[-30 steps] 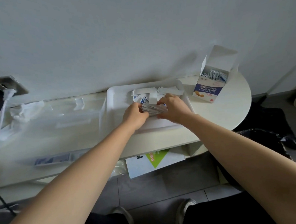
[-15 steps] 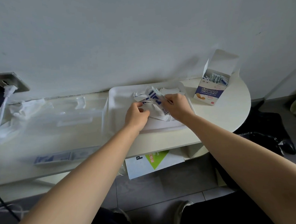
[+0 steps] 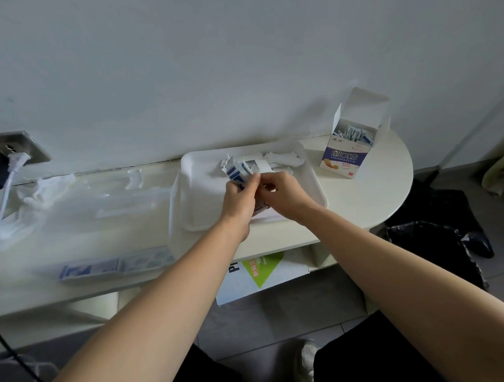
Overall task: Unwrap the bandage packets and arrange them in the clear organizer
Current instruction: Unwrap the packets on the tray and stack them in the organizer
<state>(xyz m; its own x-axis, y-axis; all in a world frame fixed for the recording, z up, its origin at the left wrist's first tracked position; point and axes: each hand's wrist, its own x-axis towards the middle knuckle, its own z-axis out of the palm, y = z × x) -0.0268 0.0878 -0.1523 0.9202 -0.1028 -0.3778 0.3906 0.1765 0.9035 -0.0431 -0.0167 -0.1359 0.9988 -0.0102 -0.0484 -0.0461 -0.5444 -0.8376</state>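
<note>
Over the white tray (image 3: 200, 193) my left hand (image 3: 239, 198) grips a small bundle of white-and-blue bandage packets (image 3: 236, 174), fanned upward. My right hand (image 3: 283, 193) is right beside it, fingers curled toward the bundle; whether it pinches a packet is hidden. Torn white wrapper strips (image 3: 281, 160) lie at the tray's back. An open bandage box (image 3: 350, 144) with more packets stands at the right. The clear organizer (image 3: 117, 263) lies near the shelf's front left, with blue-printed packets in one compartment.
A clear plastic lid or tray (image 3: 129, 206) and crumpled plastic film (image 3: 43, 190) lie on the shelf at left. A wall socket with a white plug (image 3: 13, 162) is far left. A black bag (image 3: 434, 239) sits on the floor at right.
The bundle has been lifted and turned upright in my left hand, and both hands have drawn closer together over the tray.
</note>
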